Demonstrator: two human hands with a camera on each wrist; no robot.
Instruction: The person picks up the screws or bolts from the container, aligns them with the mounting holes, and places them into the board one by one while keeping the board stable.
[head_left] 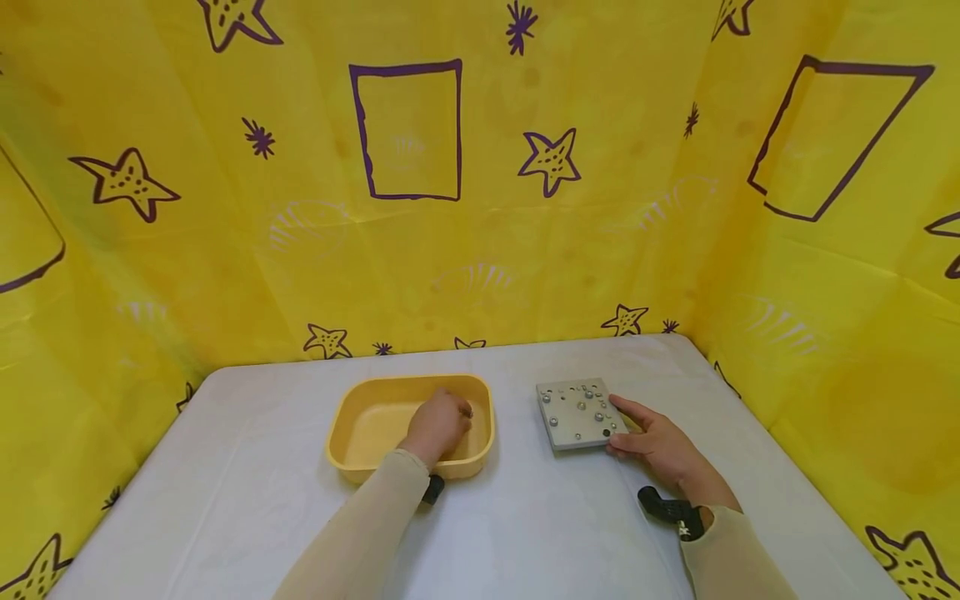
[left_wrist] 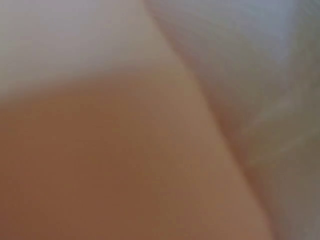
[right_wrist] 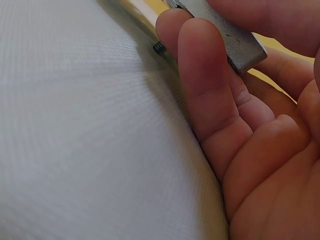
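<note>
My right hand (head_left: 660,446) grips the right edge of a square grey metal plate (head_left: 567,421) studded with several screws and holes. In the right wrist view, the thumb lies over the plate (right_wrist: 245,52) and the fingers are under it. A dark threaded screw end (right_wrist: 159,48) pokes out below, close to the fingertips. Over to the left, my left hand (head_left: 437,423) reaches into a shallow yellow plastic bin (head_left: 352,467), fingers bent downward near its right side. A small dark spot shows at those fingertips, too small to identify. The left wrist view is a blur of skin and sleeve.
A white cloth (head_left: 510,533) covers the table under the bin and plate. Yellow curtains (head_left: 480,250) printed with starfish and frames hang behind and on both sides. Each wrist wears a black camera mount, the right one (head_left: 671,510) standing just above the cloth.
</note>
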